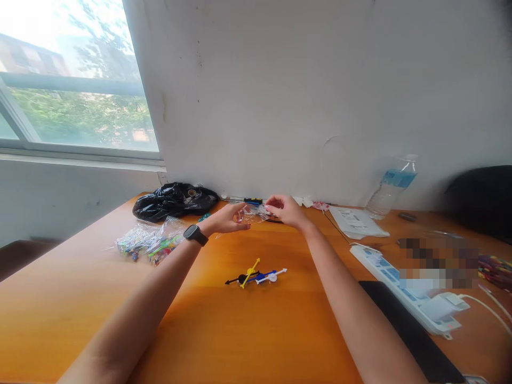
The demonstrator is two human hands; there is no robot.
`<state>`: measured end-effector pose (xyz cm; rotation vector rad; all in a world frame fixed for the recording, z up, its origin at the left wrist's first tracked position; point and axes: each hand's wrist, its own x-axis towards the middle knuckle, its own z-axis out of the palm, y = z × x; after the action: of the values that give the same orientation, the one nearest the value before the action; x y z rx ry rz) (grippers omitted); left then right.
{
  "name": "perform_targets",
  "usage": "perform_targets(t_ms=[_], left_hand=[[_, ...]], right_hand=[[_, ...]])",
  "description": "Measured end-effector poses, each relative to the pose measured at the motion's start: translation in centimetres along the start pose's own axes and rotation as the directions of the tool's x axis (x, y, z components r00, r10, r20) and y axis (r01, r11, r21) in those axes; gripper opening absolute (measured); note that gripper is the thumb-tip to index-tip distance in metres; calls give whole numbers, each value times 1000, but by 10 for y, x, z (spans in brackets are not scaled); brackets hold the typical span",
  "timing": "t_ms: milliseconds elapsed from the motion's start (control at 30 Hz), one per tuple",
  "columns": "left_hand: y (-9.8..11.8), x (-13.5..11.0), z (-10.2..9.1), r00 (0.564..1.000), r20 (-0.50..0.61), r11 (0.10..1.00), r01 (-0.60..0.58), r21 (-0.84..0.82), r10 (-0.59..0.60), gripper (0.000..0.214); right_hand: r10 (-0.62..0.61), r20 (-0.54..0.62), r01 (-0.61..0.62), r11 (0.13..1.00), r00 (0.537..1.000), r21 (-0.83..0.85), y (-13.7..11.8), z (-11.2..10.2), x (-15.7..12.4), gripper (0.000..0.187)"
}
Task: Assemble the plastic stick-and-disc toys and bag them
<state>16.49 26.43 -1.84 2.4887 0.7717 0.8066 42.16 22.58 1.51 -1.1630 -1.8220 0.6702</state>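
Note:
My left hand [228, 219], with a dark watch on the wrist, reaches to the back of the wooden table, its thumb and fingers apart. Facing it, my right hand [287, 210] has its fingertips drawn together in a pinch; what is in them is too small to make out. Between the two hands lies crinkled clear plastic [256, 214]. Closer to me, arrow-shaped plastic spinners lie in an overlapping row: a black one [241, 279], a yellow one [251, 272], a blue one [261, 277] and a white one [272, 277].
Left of my hands are a black plastic bag [172, 201] and a clear bag of small colourful parts [148, 242]. To the right are a white packet [357, 221], a water bottle [390, 189], a power strip [394, 280] and a black mat [404, 325]. A wall stands behind.

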Motion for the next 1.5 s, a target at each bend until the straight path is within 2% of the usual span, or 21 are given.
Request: perform_targets(t_ms=[67, 100, 167, 200, 267, 333, 367, 433, 533, 600, 700, 800, 900, 1033, 1167, 1233, 1300, 1333, 1367, 1433, 1500], left_hand=[[-3, -1, -1, 1000, -2, 1000, 5, -5, -5, 45], [-6, -1, -1, 1000, -4, 1000, 9, -9, -9, 45], [-9, -2, 0, 1000, -11, 999, 20, -25, -20, 45], [-10, -2, 0, 999, -14, 998, 29, -48, -30, 45], [-9, -1, 2, 998, -3, 982, 66, -175, -67, 46], [-4, 1, 3, 991, 24, 909, 127, -396, -128, 46], [-2, 3, 5, 986, 31, 846, 154, -510, -161, 47], [3, 6, 7, 975, 12, 719, 172, -674, -221, 45], [3, 9, 12, 955, -24, 604, 168, -779, -295, 42], [0, 9, 16, 942, -27, 529, 164, -832, -335, 37], [-6, 8, 23, 928, -35, 456, 150, -877, -372, 35], [-11, 8, 28, 924, -33, 505, 178, -845, -382, 39], [-12, 7, 29, 927, -32, 545, 192, -816, -374, 41], [-7, 2, 29, 948, -27, 698, 215, -683, -318, 42], [-4, -1, 30, 962, -55, 835, 204, -511, -268, 38], [-3, -1, 30, 970, -56, 865, 185, -466, -238, 35], [-3, 0, 31, 973, -49, 872, 178, -457, -225, 34], [-2, 1, 31, 973, -45, 869, 182, -459, -227, 34], [-2, 2, 31, 972, -42, 867, 187, -462, -232, 35], [1, 3, 31, 972, -30, 864, 195, -465, -235, 36], [4, 4, 30, 974, -18, 857, 191, -479, -227, 35]], right_hand=[[-19, 32, 20, 1000, 999, -8, -7, -2, -3, 20], [-28, 86, 28, 1000, 996, 0, -12, -2, -6, 20], [-45, 276, 46, 999, 960, 1, -22, 0, -10, 19], [-41, 405, 55, 998, 913, -22, -27, 2, -12, 19], [17, 652, 78, 990, 758, -116, -33, 10, -15, 19], [123, 786, 108, 966, 606, -234, -32, 20, -16, 23], [178, 808, 119, 949, 561, -292, -30, 26, -16, 26], [273, 809, 135, 909, 521, -394, -23, 36, -15, 31], [385, 796, 139, 857, 467, -496, -10, 46, -13, 40], [428, 783, 125, 838, 452, -531, -3, 49, -13, 41], [413, 768, 94, 850, 490, -518, 3, 52, -14, 30], [334, 772, 69, 897, 541, -437, 5, 51, -14, 20], [219, 796, 88, 943, 565, -322, 0, 45, -13, 18], [92, 774, 55, 985, 626, -162, -14, 27, -12, 25], [-14, 681, 34, 999, 732, -17, -32, 6, -17, 28], [-45, 563, 13, 998, 825, 61, -39, -2, -18, 29], [-46, 339, 8, 994, 939, 114, -43, -6, -16, 31], [-46, 194, 23, 992, 980, 123, -43, -7, -14, 31], [-54, 44, 48, 992, 998, 120, -42, -8, -11, 32], [-90, -193, 110, 989, 977, 97, -38, -10, -6, 31], [-130, -309, 158, 985, 942, 67, -33, -10, -2, 29]])
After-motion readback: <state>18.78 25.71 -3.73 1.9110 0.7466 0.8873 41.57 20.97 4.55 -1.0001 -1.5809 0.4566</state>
